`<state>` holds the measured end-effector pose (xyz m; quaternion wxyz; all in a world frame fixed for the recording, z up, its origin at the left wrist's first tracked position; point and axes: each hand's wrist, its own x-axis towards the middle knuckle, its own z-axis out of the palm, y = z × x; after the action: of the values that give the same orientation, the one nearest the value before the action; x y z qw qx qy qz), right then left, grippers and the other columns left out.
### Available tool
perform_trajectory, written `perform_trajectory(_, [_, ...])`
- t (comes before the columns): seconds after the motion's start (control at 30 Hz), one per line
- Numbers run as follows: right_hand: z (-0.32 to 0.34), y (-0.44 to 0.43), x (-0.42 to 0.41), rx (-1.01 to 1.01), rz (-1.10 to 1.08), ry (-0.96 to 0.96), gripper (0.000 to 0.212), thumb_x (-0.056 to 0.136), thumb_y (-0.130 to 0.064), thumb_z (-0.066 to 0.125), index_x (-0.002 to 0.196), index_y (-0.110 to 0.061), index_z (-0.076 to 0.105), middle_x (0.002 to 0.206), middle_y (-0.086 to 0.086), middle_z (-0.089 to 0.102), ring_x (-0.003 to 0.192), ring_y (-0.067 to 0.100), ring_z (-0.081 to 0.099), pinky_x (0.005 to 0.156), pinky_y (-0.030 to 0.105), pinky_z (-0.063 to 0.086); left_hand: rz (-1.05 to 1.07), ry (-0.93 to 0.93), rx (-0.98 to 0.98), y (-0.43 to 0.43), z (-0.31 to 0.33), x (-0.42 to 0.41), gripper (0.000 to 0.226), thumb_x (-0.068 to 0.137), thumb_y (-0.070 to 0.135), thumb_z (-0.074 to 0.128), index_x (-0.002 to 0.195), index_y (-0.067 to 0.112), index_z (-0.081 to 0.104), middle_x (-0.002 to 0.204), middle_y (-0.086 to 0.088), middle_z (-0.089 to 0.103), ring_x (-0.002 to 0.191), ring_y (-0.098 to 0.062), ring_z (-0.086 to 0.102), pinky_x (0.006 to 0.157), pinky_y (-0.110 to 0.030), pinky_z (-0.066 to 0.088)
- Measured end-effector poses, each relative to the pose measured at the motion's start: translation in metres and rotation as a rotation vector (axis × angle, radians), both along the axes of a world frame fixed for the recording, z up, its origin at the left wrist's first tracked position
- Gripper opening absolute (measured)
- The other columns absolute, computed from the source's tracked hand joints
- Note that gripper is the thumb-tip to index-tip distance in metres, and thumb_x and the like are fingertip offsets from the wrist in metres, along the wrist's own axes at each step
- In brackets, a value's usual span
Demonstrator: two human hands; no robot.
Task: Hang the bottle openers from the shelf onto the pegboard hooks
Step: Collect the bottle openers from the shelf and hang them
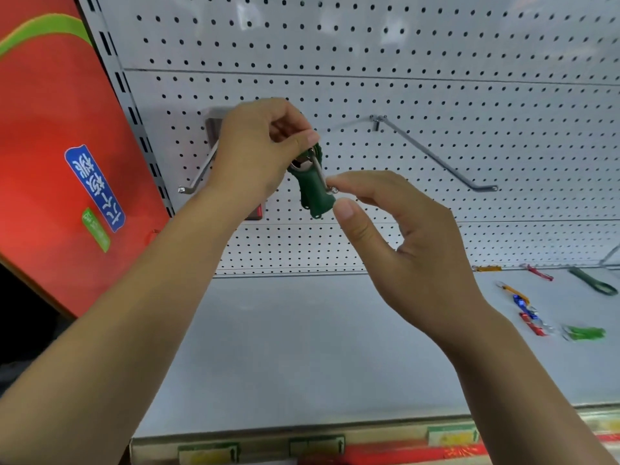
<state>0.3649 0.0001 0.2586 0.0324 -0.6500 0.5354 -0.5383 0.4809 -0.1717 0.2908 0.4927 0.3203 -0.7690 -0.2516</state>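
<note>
Against the pegboard point(436, 62), the left hand point(255, 152) pinches the top of a dark green opener point(313, 193), its fingers point(302, 139) closed on the ring end, with the opener threaded on the middle hook point(322, 172). The right hand point(406, 236) sits just beside the hook's tip, thumb and forefinger slightly apart, holding nothing that can be made out. Another hook point(436, 156) juts out to the right, bare. Far right on the shelf point(302, 347) lie more openers point(533, 317) in red, blue, orange and green.
</note>
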Motion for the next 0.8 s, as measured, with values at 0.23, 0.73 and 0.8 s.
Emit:
perform_trajectory(0.23, [-0.002, 0.001, 0.002, 0.007, -0.022, 0.008, 0.032, 0.098, -0.036, 0.055, 0.123, -0.021, 0.068, 0.118, -0.013, 0.068, 0.116, 0.004, 0.06, 0.098, 0.016, 0.044, 0.104, -0.094, -0.096, -0.033, 0.0, -0.011, 0.005, 0.087, 0.023, 0.077, 0.087, 0.019, 0.074, 0.08, 0.009, 0.065, 0.065, 0.002, 0.054, 0.064, -0.01, 0.043])
perform_trajectory(0.73, [-0.005, 0.009, 0.006, 0.092, -0.061, 0.024, 0.037, 0.098, -0.04, 0.058, 0.133, -0.028, 0.06, 0.131, -0.017, 0.061, 0.125, -0.002, 0.053, 0.106, 0.024, 0.043, 0.139, -0.122, -0.299, -0.058, -0.018, -0.014, 0.018, 0.094, 0.022, 0.066, 0.102, 0.011, 0.077, 0.102, -0.002, 0.057, 0.102, -0.023, 0.057, 0.089, -0.028, 0.047])
perform_trajectory(0.8, [-0.006, 0.011, 0.006, 0.1, -0.065, 0.04, 0.038, 0.098, -0.039, 0.058, 0.135, -0.029, 0.057, 0.134, -0.017, 0.06, 0.128, 0.001, 0.052, 0.107, 0.027, 0.044, 0.111, -0.111, -0.284, -0.055, -0.019, -0.012, 0.021, 0.094, 0.023, 0.065, 0.108, 0.011, 0.076, 0.108, -0.004, 0.061, 0.104, -0.022, 0.059, 0.093, -0.034, 0.049])
